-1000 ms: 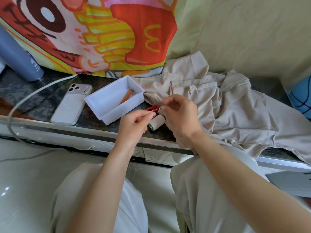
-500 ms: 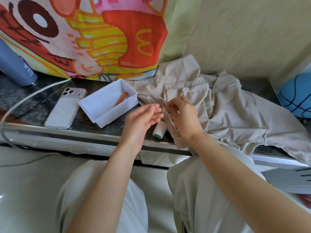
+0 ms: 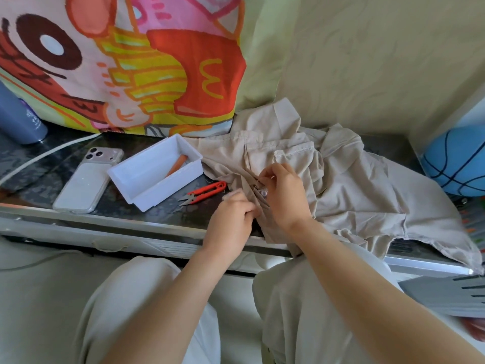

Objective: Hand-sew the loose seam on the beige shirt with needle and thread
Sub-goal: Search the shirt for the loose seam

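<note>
Both hands met at the beige shirt (image 3: pixel 354 195) on the dark counter (image 3: pixel 39 177).
Left hand (image 3: pixel 232 216) gripped a shirt fold, fingertips hidden; right hand (image 3: pixel 286 195) pinched a barely visible needle (image 3: pixel 258 183). White tray (image 3: pixel 147 179) held one orange item (image 3: pixel 178 164).

The left hand (image 3: pixel 233 214) grips a fold of the beige shirt (image 3: pixel 354 195), fingertips tucked out of sight in the cloth. The right hand (image 3: pixel 284 195) pinches a needle (image 3: pixel 258 182) that shows only as a thin line. The thread is too fine to make out, and the seam lies covered beneath both hands. An orange stick (image 3: pixel 179 162) in the white tray (image 3: pixel 168 186) is half hidden by the tray's wall. The left edge cuts off the blue bottle (image 3: pixel 18 119) and white cable (image 3: pixel 47 151), the right edge the basketball (image 3: pixel 456 164).
</note>
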`<state>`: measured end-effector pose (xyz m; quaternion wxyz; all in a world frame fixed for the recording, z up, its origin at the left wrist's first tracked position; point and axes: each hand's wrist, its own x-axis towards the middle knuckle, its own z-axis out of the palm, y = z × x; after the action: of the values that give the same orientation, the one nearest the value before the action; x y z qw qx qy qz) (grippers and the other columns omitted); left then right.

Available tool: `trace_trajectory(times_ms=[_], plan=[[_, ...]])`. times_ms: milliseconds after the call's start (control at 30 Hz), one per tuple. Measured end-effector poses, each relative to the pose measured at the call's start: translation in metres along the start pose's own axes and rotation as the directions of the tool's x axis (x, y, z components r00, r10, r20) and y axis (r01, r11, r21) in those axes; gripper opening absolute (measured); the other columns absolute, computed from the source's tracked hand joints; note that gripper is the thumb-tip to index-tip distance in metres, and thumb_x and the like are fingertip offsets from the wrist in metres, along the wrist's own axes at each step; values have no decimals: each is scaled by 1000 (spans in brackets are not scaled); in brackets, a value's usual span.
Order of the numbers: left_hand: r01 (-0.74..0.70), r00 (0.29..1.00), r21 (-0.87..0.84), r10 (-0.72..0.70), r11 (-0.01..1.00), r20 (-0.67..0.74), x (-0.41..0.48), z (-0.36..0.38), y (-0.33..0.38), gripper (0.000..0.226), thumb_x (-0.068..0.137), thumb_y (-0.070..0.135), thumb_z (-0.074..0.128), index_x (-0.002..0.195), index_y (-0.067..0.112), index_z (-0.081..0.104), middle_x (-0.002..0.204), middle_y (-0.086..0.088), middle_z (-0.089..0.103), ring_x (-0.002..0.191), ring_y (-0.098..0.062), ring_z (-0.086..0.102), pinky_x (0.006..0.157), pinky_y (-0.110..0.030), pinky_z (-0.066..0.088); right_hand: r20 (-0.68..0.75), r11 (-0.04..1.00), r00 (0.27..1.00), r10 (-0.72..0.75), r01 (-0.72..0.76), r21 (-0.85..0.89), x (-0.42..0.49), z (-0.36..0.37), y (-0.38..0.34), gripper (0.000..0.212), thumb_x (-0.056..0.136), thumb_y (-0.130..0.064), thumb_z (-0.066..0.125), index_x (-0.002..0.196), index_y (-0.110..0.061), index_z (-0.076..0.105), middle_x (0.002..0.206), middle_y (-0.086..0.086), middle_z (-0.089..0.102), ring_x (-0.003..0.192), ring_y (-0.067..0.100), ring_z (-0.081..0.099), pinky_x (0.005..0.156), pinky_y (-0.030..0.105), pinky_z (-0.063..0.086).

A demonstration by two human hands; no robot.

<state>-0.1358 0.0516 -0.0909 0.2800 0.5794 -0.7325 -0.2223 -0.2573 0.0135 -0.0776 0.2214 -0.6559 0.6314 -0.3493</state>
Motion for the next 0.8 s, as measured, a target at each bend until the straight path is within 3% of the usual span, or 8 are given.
trace_trajectory(times_ms=[67, 167, 267, 333, 433, 633, 800], plan=[[47, 999, 44, -48, 998, 22, 6, 1, -6, 17, 91, 7, 59, 90, 7, 76, 93, -6, 62, 88, -21, 59, 81, -39, 48, -10, 1000, 1000, 10, -10, -9, 3, -1, 2, 13, 95, -6, 50, 96, -8, 62, 104, 4, 55, 84, 18, 56, 76, 30, 47], [85, 995, 52, -82, 995, -50, 17, 0, -15, 17, 88, 3, 59, 79, 2, 74, 87, -9, 63, 82, -24, 59, 77, -43, 48, -25, 999, 999, 32, -33, -40, 7, -3, 6, 15, 95, -2, 47, 98, -7, 61, 107, 5, 55, 84, 16, 52, 72, 21, 40], [128, 987, 32, -124, 991, -103, 24, -3, -21, 15, 87, 2, 61, 78, 2, 74, 87, -7, 64, 81, -21, 58, 73, -29, 43, -21, 996, 997, 75, -76, -45, 9, -6, 10, 15, 96, -4, 45, 99, -8, 60, 109, 4, 54, 87, 19, 53, 74, 29, 43], [155, 979, 41, -148, 987, -140, 26, -7, -24, 14, 86, 2, 62, 79, 4, 74, 88, -6, 64, 80, -17, 55, 68, -21, 35, -26, 993, 994, 106, -107, -47, 12, -10, 12, 16, 96, -6, 45, 102, -8, 59, 112, 3, 53, 89, 19, 51, 72, 24, 39], [185, 971, 88, -168, 979, -168, 28, -8, -33, 16, 85, -2, 59, 75, 1, 71, 85, -12, 64, 79, -27, 57, 69, -34, 42, -98, 986, 981, 165, -164, 12, 17, -20, 17, 13, 97, -10, 43, 98, -9, 56, 112, 7, 52, 89, 14, 45, 70, 13, 32], [229, 956, 80, -209, 970, -205, 23, -13, -36, 17, 92, 6, 58, 99, 8, 73, 96, -6, 63, 88, -15, 51, 73, -16, 30, -159, 971, 961, 228, -213, 106, 13, -34, 23, 14, 98, -9, 42, 94, -7, 55, 111, 8, 52, 88, 12, 44, 75, 15, 30], [241, 953, 104, -215, 965, -215, 21, -18, -40, 18, 91, 1, 55, 96, 6, 72, 94, -13, 61, 86, -25, 56, 74, -25, 36, -220, 957, 934, 280, -255, 135, 13, -42, 27, 13, 97, -5, 41, 92, -11, 51, 108, 5, 49, 89, 12, 41, 72, 12, 26]])
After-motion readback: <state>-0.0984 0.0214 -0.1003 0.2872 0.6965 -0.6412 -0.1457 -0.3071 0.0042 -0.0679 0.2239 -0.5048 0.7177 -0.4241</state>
